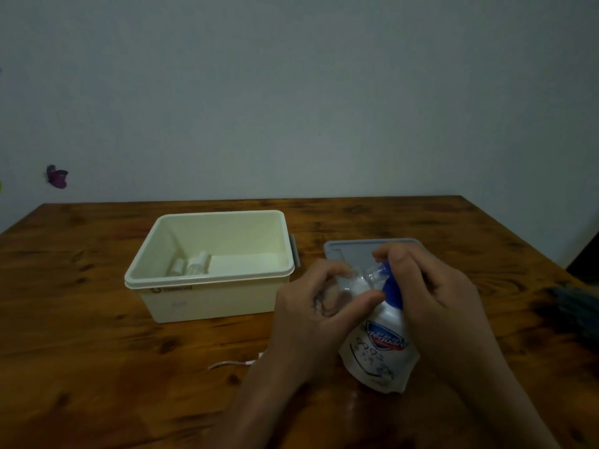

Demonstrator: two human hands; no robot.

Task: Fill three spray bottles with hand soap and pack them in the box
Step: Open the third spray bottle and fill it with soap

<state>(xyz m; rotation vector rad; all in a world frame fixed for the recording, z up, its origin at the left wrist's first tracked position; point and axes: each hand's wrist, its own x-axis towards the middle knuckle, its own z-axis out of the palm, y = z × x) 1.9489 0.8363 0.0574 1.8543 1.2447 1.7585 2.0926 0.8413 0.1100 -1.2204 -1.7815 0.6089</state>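
Observation:
My left hand [311, 306] is closed around a small clear spray bottle [351, 286], held tilted over the table. My right hand [434, 286] grips the white hand soap refill pouch [379, 348] by its blue top, and the pouch's clear spout [376, 272] touches the bottle's mouth. White soap shows inside the bottle. The cream plastic box [207, 296] stands open to the left. Two small clear bottles [191, 267] lie side by side on its floor at the left end.
The box's grey lid [350, 251] lies flat on the wooden table [97, 367] behind my hands. A white cable [230, 364] lies near my left wrist. A dark object [577, 306] sits at the table's right edge. A plain wall rises behind the table.

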